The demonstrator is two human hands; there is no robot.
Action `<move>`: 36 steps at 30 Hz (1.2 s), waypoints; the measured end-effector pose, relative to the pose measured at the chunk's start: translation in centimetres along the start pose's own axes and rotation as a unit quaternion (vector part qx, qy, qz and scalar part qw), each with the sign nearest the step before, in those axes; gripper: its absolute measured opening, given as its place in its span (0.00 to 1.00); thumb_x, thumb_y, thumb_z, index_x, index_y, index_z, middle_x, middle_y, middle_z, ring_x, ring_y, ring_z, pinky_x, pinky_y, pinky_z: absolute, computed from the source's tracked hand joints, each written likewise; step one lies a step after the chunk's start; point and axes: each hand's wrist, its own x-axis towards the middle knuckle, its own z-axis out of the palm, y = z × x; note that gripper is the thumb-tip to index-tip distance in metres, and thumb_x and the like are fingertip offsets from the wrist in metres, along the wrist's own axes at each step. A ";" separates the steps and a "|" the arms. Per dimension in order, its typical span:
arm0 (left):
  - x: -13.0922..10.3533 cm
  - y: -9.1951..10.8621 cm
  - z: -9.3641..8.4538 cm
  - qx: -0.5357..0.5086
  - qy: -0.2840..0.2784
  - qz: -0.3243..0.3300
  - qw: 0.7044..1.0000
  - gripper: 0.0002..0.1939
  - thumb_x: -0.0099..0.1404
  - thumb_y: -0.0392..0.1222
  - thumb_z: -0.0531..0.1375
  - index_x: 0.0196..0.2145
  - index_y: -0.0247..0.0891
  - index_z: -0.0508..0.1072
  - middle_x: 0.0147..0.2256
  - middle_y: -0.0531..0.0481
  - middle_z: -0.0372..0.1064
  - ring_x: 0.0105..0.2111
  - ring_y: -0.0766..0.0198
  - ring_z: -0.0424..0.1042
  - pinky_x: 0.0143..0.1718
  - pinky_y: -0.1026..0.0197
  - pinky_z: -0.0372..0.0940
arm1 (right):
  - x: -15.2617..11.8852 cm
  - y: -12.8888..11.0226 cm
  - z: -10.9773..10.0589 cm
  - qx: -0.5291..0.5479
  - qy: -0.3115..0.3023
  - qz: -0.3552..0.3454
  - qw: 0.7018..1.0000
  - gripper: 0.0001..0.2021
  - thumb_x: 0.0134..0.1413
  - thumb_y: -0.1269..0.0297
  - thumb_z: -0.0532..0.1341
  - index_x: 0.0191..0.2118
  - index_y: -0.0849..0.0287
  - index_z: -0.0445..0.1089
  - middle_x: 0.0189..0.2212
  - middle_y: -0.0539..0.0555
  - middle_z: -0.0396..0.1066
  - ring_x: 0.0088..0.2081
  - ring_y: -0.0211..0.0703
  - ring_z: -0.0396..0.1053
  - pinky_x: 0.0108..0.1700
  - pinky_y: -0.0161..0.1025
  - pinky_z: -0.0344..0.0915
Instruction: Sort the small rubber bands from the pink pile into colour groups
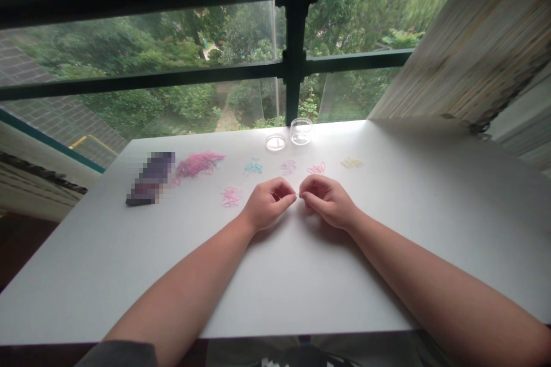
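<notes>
My left hand (272,202) and my right hand (326,199) meet over the middle of the white table, thumbs and forefingers pinched. Between the two pinches shows a tiny pale thing, too small to name. Just beyond the hands lie small piles of paper-clip-like loops: blue (253,167), lilac (288,167), pink-red (317,168) and yellow (353,162). Left of my left hand is a pink pile (231,196). Farther left sits a larger mixed heap (199,164), mostly pink and purple.
A clear round container (301,132) and a shallow clear round piece (275,143) stand near the back edge of the table (142,275). A dark, pixelated flat object (152,176) lies at the left. Behind are a window and curtains.
</notes>
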 end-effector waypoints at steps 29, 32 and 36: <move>-0.1 0.0 0.1 0.011 -0.023 0.018 1.000 0.06 0.58 0.40 0.59 0.31 0.35 0.69 0.29 0.50 0.68 0.26 0.71 0.64 0.28 0.68 0.61 | -0.1 0.0 0.6 0.020 -0.021 0.030 0.999 0.04 0.55 0.65 0.55 0.31 0.59 0.60 0.19 0.45 0.61 0.19 0.32 0.59 0.23 0.32 0.57; 0.0 -0.1 0.0 0.006 -0.021 0.016 1.000 0.06 0.58 0.41 0.59 0.29 0.34 0.69 0.27 0.51 0.68 0.25 0.71 0.63 0.27 0.68 0.60 | -0.1 -0.1 0.6 0.013 -0.022 0.030 0.999 0.04 0.55 0.65 0.55 0.31 0.59 0.60 0.19 0.45 0.61 0.19 0.32 0.59 0.23 0.32 0.57; -0.1 -0.1 0.0 0.001 -0.021 0.014 1.000 0.07 0.58 0.42 0.59 0.28 0.34 0.69 0.26 0.52 0.67 0.25 0.71 0.62 0.27 0.68 0.59 | -0.2 -0.2 0.6 0.005 -0.021 0.028 0.999 0.04 0.55 0.66 0.55 0.31 0.59 0.60 0.19 0.45 0.61 0.19 0.33 0.59 0.24 0.32 0.57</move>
